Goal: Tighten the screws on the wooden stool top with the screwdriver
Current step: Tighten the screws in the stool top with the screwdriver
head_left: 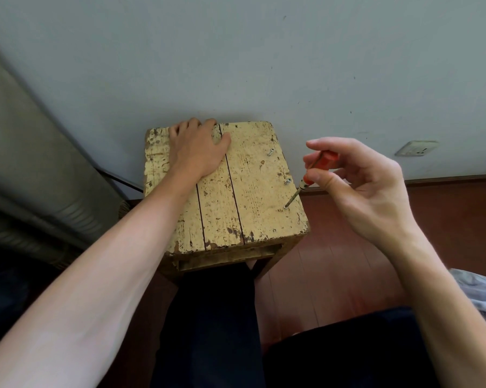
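Note:
A worn, yellow-painted wooden stool top (250, 197) stands against the wall. My left hand (198, 147) lies flat on its far left part, fingers over the back edge. My right hand (356, 183) pinches the orange-handled screwdriver (312, 170) with thumb and fingers. The metal tip of the screwdriver sits on the near screw (286, 207) by the right edge. Two more screws stick up along that edge: a middle screw (288, 181) and a far screw (270, 152).
The stool stands on a reddish-brown floor (334, 261) against a pale wall (264, 65). A wall socket (417, 148) sits low at the right. A grey ribbed duct (40, 177) runs along the left. My dark-trousered legs (213, 331) are below the stool, crumpled cloth (477, 292) at the right.

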Demonstrator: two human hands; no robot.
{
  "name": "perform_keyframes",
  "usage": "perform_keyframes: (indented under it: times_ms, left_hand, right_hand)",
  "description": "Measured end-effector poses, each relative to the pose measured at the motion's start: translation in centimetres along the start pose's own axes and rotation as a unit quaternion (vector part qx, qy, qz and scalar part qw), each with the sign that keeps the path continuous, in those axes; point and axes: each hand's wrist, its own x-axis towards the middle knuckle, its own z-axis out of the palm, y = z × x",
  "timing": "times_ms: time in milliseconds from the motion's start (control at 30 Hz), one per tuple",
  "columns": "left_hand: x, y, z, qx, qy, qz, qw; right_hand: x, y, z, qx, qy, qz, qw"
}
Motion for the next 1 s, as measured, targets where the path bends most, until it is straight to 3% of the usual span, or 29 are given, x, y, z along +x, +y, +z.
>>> perform_keyframes:
  times_ms: [167, 367, 567, 667, 867, 1000]
  left_hand:
    - [0.0, 0.0, -0.1, 0.002, -0.004, -0.001, 1.0]
    - [0.1, 0.1, -0.1, 0.005, -0.005, -0.001, 1.0]
    - [0.1, 0.0, -0.1, 0.004, -0.007, -0.002, 1.0]
    - [0.0, 0.0, -0.1, 0.003, -0.006, -0.002, 1.0]
    - [-0.1, 0.1, -0.2, 0.001, -0.006, -0.001, 1.0]
    - [0.0, 0.1, -0.2, 0.004, -0.009, -0.001, 1.0]
  right_hand:
    - [-0.1, 0.2, 1.1, -0.022, 0.039, -0.001, 0.999]
    - [0.2, -0.3, -1.2, -0.009, -0.063, 0.004, 0.998]
    - [0.3, -0.9, -1.9, 0.048, -0.07, 0.021, 0.996]
    - [0.4, -0.9, -1.7, 0.047, -0.044, 0.016, 0.998]
    - [-0.1, 0.1, -0.7, -0.016, 0.082, 0.016, 0.996]
    - [-0.4, 0.4, -0.7, -0.058, 0.09, 0.004, 0.994]
